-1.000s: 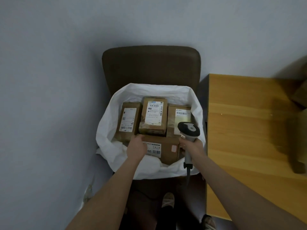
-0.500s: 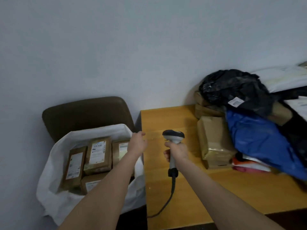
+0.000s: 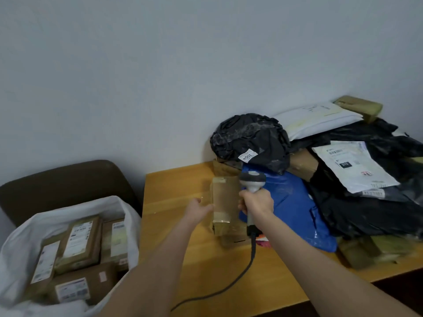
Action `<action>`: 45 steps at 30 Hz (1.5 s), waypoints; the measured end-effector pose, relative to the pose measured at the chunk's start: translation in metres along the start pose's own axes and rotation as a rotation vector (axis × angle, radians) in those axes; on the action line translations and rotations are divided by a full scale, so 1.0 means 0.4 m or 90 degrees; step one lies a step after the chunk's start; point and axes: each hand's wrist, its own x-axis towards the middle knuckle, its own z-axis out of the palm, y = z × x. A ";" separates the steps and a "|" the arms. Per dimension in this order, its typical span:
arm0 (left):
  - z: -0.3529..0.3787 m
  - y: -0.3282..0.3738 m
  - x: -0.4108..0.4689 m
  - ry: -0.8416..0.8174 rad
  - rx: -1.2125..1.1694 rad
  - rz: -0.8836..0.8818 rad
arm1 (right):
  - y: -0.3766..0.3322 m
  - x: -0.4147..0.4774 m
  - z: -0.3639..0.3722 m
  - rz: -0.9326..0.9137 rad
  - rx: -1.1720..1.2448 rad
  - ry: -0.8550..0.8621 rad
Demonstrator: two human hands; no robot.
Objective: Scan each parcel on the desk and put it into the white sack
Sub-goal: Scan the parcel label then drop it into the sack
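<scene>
While the right hand [image 3: 257, 202] gripped the scanner [image 3: 253, 179] ready for a label, the left hand [image 3: 199, 208], fingers relaxed, touched the brown parcel [image 3: 225, 202], apparently to lift it.

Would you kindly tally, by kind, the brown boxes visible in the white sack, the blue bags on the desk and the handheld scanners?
Brown boxes in the white sack: 4
Blue bags on the desk: 1
Handheld scanners: 1
Total: 6
</scene>
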 end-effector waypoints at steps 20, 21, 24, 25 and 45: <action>0.001 -0.082 0.081 -0.055 -0.207 -0.063 | 0.015 0.065 0.104 0.040 -0.054 -0.025; -0.001 -0.082 0.087 -0.043 -0.181 -0.028 | 0.016 0.060 0.115 0.036 -0.054 -0.023; -0.009 -0.106 0.097 -0.015 -0.095 0.063 | 0.017 0.052 0.142 0.045 -0.025 -0.027; -0.011 -0.121 0.099 -0.011 -0.083 0.074 | 0.018 0.051 0.150 0.054 -0.009 -0.031; -0.163 -0.265 0.105 0.034 -0.191 0.022 | 0.122 0.015 0.351 0.223 0.174 -0.131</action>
